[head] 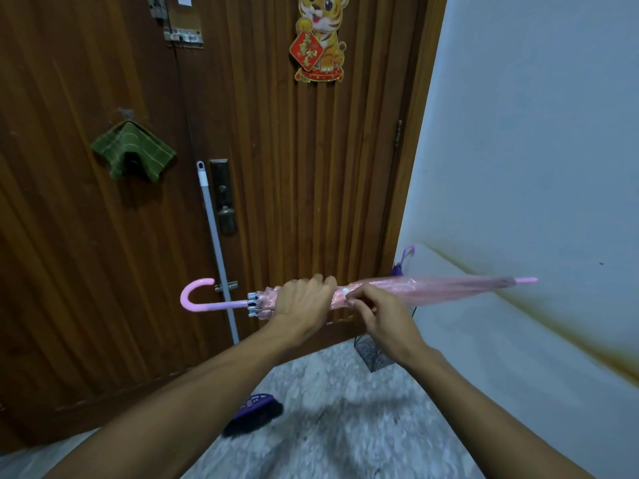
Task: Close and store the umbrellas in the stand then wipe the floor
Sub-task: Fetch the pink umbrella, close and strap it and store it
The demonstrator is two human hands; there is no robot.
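Head view: we gripped the furled pink umbrella [432, 288] level between our hands, left hand [301, 302] wrapped round the canopy, right hand [377, 316] pinching its strap. Light and slippery, it seemed best held near the stiff ribs.

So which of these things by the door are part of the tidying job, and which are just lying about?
Part of the job:
- pink umbrella, folded, gripped by the left hand; the right hand pinches its strap
- wire stand in the corner, holding a purple umbrella
- mop handle leaning on the door

Just there:
- green cloth on a hook
- tiger decoration
- purple brush on the floor
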